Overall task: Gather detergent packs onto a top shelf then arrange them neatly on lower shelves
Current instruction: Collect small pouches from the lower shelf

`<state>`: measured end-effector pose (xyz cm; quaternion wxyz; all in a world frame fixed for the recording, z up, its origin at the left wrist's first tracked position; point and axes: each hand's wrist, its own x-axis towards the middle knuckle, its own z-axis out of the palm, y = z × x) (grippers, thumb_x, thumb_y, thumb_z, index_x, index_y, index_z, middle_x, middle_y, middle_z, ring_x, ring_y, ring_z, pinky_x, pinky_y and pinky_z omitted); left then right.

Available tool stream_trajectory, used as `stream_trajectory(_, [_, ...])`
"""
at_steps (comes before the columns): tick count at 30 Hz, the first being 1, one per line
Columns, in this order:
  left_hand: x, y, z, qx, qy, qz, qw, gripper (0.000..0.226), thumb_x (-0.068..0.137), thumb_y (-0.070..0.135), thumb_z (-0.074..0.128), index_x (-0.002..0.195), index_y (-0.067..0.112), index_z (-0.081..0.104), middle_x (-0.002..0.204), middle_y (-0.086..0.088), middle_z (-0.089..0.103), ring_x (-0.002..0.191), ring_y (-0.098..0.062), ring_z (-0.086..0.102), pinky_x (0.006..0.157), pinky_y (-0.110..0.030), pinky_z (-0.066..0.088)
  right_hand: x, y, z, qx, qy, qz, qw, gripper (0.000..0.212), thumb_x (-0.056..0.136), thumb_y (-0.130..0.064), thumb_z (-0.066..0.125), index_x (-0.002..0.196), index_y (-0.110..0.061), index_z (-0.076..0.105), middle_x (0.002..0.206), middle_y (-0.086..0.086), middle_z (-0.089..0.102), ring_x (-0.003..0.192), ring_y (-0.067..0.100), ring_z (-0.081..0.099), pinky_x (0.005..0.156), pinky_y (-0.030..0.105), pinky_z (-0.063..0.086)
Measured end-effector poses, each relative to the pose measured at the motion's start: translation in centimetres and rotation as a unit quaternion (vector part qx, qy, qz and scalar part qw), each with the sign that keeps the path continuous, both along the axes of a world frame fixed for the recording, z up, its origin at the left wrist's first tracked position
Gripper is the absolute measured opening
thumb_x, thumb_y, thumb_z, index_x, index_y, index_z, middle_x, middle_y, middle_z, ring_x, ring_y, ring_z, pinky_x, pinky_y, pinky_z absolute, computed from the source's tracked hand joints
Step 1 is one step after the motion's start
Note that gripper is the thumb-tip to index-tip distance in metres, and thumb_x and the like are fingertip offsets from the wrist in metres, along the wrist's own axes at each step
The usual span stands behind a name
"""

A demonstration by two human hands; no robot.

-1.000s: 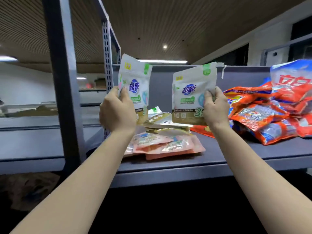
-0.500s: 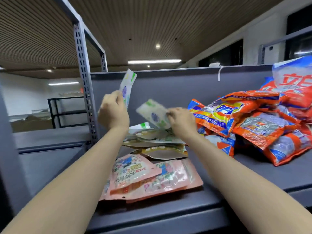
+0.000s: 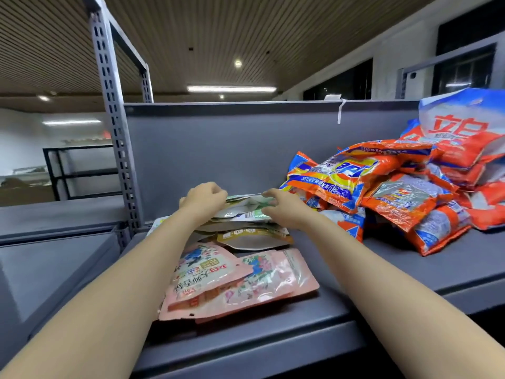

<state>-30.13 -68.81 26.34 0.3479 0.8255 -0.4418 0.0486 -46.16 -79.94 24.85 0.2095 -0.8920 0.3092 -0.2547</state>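
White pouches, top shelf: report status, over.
Left hand and right hand both on the white pouch stack, grip unclear. Pink packs lie in front, orange bags crowd the right.

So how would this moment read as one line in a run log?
stage: gathering on top shelf | left hand: on white pouch stack | right hand: on same stack | orange bags: piled right

- I see a brown striped ceiling (image 3: 246, 31) with a long bright lamp (image 3: 231, 89).
- A black rack (image 3: 79, 173) stands by the white wall (image 3: 21, 143).
- Dark windows (image 3: 338, 83) are on the right.
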Motion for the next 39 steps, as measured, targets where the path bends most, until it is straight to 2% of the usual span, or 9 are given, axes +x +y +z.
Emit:
stream_trajectory(3, [-0.5, 1.5, -0.3, -0.014, 0.018, 0.026, 0.999, 0.031, 0.088, 0.03, 0.042, 0.113, 0.023, 0.059, 0.117, -0.002, 0.06, 0.107, -0.026, 0.052, 0.098, -0.042, 0.042, -0.5, 0.6, -0.4, -0.005, -0.027, -0.005, 1.0, 0.045, 0.09, -0.024, 0.053, 0.134, -0.019, 0.047, 0.133, 0.011, 0.053, 0.126, 0.025, 0.042, 0.086, 0.026, 0.038])
stream_trajectory(8, [-2.8, 4.5, -0.7, -0.013, -0.009, 0.062, 0.998, 0.029, 0.089, 0.027, 0.043, 0.111, 0.019, 0.059, 0.111, -0.005, 0.061, 0.1, -0.028, 0.056, 0.093, -0.042, 0.047, -1.6, 2.7, -1.1, -0.04, -0.059, -0.01, 0.997, 0.045, 0.089, -0.025, 0.053, 0.133, -0.017, 0.049, 0.134, 0.009, 0.053, 0.128, 0.026, 0.041, 0.097, 0.03, 0.037])
stream_trajectory(12, [-5.2, 6.9, -1.0, -0.008, -0.061, 0.106, 0.992, 0.025, 0.089, 0.027, 0.043, 0.105, 0.018, 0.059, 0.105, -0.003, 0.062, 0.095, -0.028, 0.055, 0.086, -0.037, 0.046, -2.9, 4.9, -1.5, -0.08, -0.066, 0.002, 0.995, 0.044, 0.09, -0.025, 0.053, 0.133, -0.015, 0.05, 0.135, 0.007, 0.054, 0.124, 0.023, 0.047, 0.096, 0.031, 0.038])
stream_trajectory(18, [-9.2, 10.9, -3.1, -0.001, -0.165, 0.125, 0.978, 0.029, 0.087, 0.027, 0.041, 0.106, 0.016, 0.06, 0.109, -0.005, 0.063, 0.103, -0.031, 0.053, 0.078, -0.037, 0.032, -5.5, 9.1, -2.4, -0.156, -0.05, 0.0, 0.987, 0.042, 0.09, -0.03, 0.053, 0.13, -0.018, 0.051, 0.131, 0.006, 0.055, 0.121, 0.024, 0.049, 0.097, 0.04, 0.043])
stream_trajectory(23, [-11.4, 15.0, -4.9, -0.018, -0.224, 0.117, 0.967, 0.029, 0.087, 0.03, 0.043, 0.106, 0.013, 0.058, 0.11, -0.009, 0.062, 0.103, -0.031, 0.054, 0.083, -0.038, 0.036, -7.5, 13.7, -3.2, -0.208, -0.054, 0.005, 0.977, 0.042, 0.092, -0.031, 0.052, 0.131, -0.018, 0.049, 0.13, 0.006, 0.054, 0.12, 0.025, 0.048, 0.097, 0.042, 0.04])
stream_trajectory(27, [-12.2, 19.1, -6.5, -0.032, -0.246, 0.104, 0.963, 0.034, 0.088, 0.034, 0.042, 0.115, 0.017, 0.057, 0.113, -0.004, 0.061, 0.106, -0.027, 0.052, 0.082, -0.036, 0.035, -8.5, 18.2, -4.8, -0.199, -0.079, 0.023, 0.976, 0.039, 0.091, -0.031, 0.056, 0.128, -0.018, 0.052, 0.129, 0.004, 0.056, 0.121, 0.024, 0.047, 0.1, 0.04, 0.038])
stream_trajectory(32, [-12.7, 26.3, -8.9, -0.05, -0.25, 0.074, 0.964, 0.03, 0.089, 0.035, 0.046, 0.109, 0.016, 0.059, 0.105, -0.003, 0.062, 0.097, -0.027, 0.057, 0.079, -0.036, 0.038, -8.1, 25.2, -7.4, -0.183, -0.087, 0.046, 0.978, 0.04, 0.091, -0.029, 0.058, 0.129, -0.017, 0.054, 0.13, 0.002, 0.055, 0.123, 0.021, 0.047, 0.102, 0.035, 0.035])
stream_trajectory(36, [-11.7, 33.1, -11.9, -0.034, -0.234, 0.059, 0.97, 0.028, 0.089, 0.035, 0.047, 0.104, 0.016, 0.059, 0.096, -0.001, 0.062, 0.091, -0.026, 0.059, 0.079, -0.036, 0.041, -7.0, 31.3, -10.1, -0.168, -0.074, 0.059, 0.981, 0.039, 0.09, -0.032, 0.059, 0.127, -0.02, 0.055, 0.129, -0.002, 0.055, 0.121, 0.018, 0.048, 0.102, 0.036, 0.036])
stream_trajectory(39, [-10.2, 37.8, -14.0, -0.006, -0.226, 0.06, 0.972, 0.028, 0.09, 0.036, 0.045, 0.107, 0.018, 0.059, 0.096, 0.001, 0.062, 0.089, -0.022, 0.058, 0.079, -0.034, 0.041, -5.9, 35.6, -12.2, -0.158, -0.066, 0.063, 0.983, 0.039, 0.09, -0.033, 0.058, 0.127, -0.021, 0.056, 0.128, -0.005, 0.056, 0.12, 0.016, 0.049, 0.102, 0.033, 0.037])
